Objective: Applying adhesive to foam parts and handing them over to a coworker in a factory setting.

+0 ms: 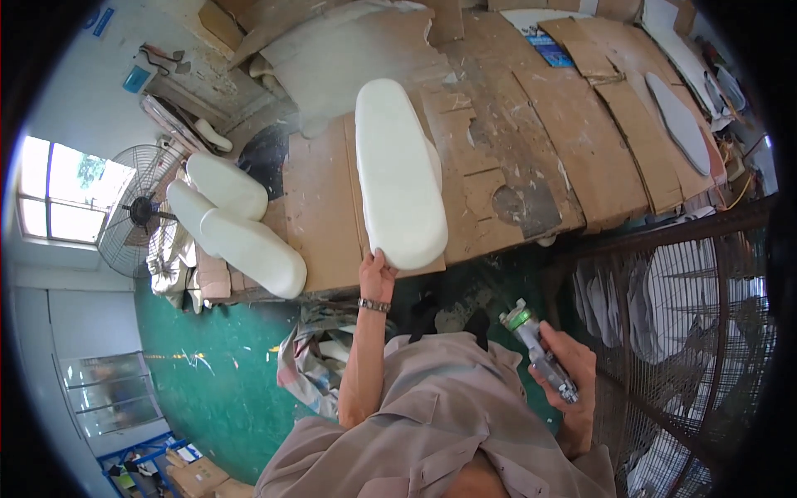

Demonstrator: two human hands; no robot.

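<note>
While the long white piece (398, 178) lies on the cardboard-covered table (324, 191) at upper centre, work on it looks unfinished, though how much is done cannot be told; other white pieces (257, 253) rest at left. The left hand (378, 282) reaches upward, fingers touching the piece's lower end, their grip unclear; at lower right, the right hand (573, 365) has its fingers wrapped around a handheld tool (530, 334), apart from the piece
</note>
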